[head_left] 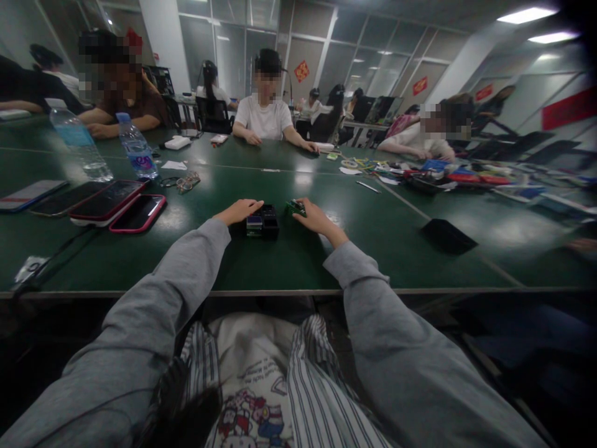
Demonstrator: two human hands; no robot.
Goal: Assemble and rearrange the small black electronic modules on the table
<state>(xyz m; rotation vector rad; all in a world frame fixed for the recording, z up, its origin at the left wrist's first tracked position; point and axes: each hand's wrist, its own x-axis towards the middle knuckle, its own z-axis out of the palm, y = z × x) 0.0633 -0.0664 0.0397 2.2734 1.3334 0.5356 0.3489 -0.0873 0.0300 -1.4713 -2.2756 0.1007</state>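
Note:
A small black box with compartments (pixel 263 222) sits on the green table (pixel 289 255) straight ahead of me. My left hand (pixel 239 211) rests flat against the box's left side, fingers laid over its far corner. My right hand (pixel 313 216) lies just right of the box, its fingers closed around a small green part (pixel 295 207). Both arms wear grey sleeves.
Several phones (pixel 112 200) lie in a row at the left, with two water bottles (pixel 135 147) and glasses (pixel 183 182) behind them. A black pouch (pixel 446 235) lies at the right. Other people sit along the table's far side, with papers and clutter at the far right.

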